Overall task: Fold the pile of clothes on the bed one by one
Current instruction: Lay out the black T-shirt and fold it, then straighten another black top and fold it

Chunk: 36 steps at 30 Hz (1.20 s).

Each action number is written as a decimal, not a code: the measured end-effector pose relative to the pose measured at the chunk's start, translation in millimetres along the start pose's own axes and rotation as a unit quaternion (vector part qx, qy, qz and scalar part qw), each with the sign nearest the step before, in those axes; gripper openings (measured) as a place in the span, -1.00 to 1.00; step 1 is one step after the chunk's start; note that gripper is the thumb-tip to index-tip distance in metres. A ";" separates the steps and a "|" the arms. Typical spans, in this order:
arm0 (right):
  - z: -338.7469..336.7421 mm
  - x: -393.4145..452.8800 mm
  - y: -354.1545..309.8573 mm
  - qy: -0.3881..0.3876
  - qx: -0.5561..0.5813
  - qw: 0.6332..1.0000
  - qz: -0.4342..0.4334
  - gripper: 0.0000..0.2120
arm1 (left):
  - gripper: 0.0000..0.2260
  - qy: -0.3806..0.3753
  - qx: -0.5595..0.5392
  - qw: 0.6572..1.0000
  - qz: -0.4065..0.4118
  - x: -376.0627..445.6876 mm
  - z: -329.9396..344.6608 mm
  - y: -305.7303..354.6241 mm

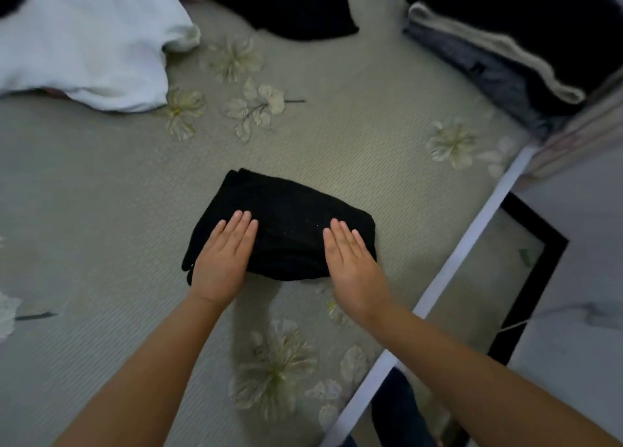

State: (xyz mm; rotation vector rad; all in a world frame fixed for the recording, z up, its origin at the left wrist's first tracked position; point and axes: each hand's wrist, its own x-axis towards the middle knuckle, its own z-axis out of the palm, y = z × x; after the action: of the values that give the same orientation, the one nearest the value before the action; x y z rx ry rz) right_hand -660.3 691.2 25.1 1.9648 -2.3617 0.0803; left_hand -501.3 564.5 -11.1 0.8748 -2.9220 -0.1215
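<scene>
Left hand: our left hand (220, 258) lies flat, fingers straight and together, palm down on the near left part of the black bundle (286, 224); it grips nothing.
Right hand: our right hand (352, 261) lies the same way, flat and palm down on the near right part of the bundle, fingers straight, nothing held.
Bundle: folded into a compact block, it sits on the bed under both our palms and reaches out beyond our fingertips.
Bed: the sheet (84, 210) is pale grey-green with a fine ribbed weave and printed cream flowers (249, 106); it spreads out all around our hands.
Beyond left hand: a white garment (87, 42) lies loose and unfolded, well apart from the bundle.
Beyond both hands: a black garment (286, 5) lies crumpled, also well apart.
Beyond right hand: a stack (505, 52) of folded clothes, black on top, beige and grey below.
Right of right hand: the bed's white edge (472, 234) runs diagonally; past it we see a black-bordered mat (536, 271) on a pale floor (580, 311).
</scene>
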 end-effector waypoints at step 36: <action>-23.9 211.4 662.6 -0.226 0.013 0.965 0.135 -0.44 | -0.41 -0.217 0.167 0.961 0.025 676.7 -16.7 304.7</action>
State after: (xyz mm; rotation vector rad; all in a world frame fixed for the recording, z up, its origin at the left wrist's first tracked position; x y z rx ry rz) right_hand -1349.6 606.8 69.4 1.8107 -2.9119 -0.3644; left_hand -1228.4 444.5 78.6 0.9143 -3.4420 0.2209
